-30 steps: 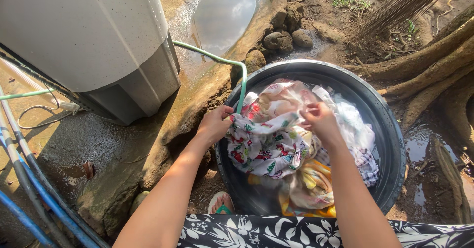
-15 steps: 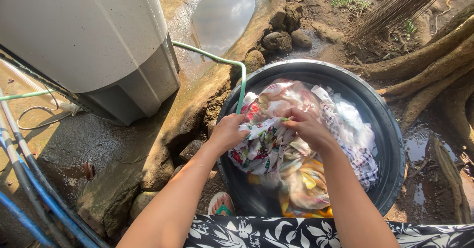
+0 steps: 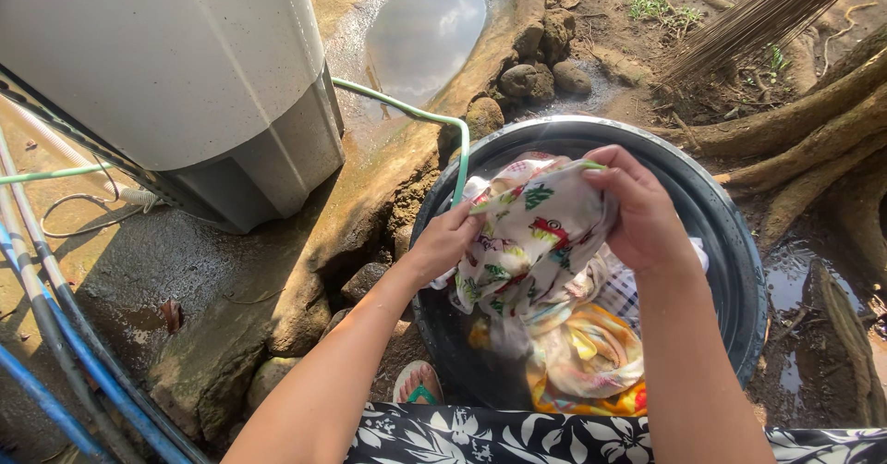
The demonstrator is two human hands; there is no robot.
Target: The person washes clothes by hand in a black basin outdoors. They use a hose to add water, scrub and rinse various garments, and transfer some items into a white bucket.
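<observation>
Showing white with small red, green and yellow prints: the patterned cloth [image 3: 536,233]. Lying beneath it, glowing yellow and orange with a touch of red: another garment [image 3: 591,362]. Peeking out beside that, a checked cloth [image 3: 621,290] in white and dark lines. Holding them all, looking black with a pale grey rim: the round basin [image 3: 730,242]. Curving over its edge in light green: a hose [image 3: 407,111]. Standing pale grey-white: the washing machine [image 3: 176,67]. Running blue and grey: pipes [image 3: 65,353]. Showing black with white flowers: the skirt [image 3: 517,434].
</observation>
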